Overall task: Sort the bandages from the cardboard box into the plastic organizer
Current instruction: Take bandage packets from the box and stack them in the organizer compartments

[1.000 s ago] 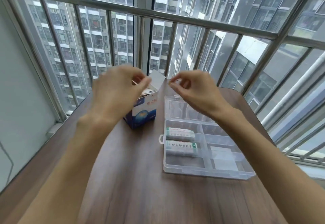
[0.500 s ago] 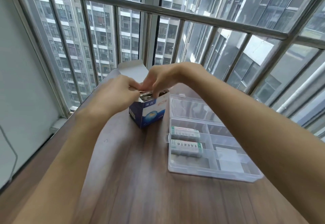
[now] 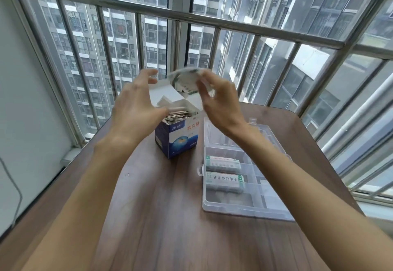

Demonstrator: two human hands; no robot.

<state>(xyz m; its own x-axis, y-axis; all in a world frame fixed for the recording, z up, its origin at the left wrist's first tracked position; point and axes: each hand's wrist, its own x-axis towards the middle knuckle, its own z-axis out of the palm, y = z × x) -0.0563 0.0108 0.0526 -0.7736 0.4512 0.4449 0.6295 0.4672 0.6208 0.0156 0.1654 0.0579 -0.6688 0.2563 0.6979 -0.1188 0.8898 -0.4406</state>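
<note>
- Bandage packets (image 3: 187, 81), blurred, pinched in right hand (image 3: 217, 102) above open cardboard box (image 3: 180, 136); loose stack could fan and spill.
- Left hand (image 3: 136, 105) open, empty, beside box; a nudge could tip it.
- Plastic organizer (image 3: 234, 206) near, right.

Single view only: head-worn wide-angle, looking forward and down over the brown wood-grain table (image 3: 170, 217) toward the grey metal window railing (image 3: 234, 26). Close range, both forearms enter from the bottom edge. No second view, so no overlap.
</note>
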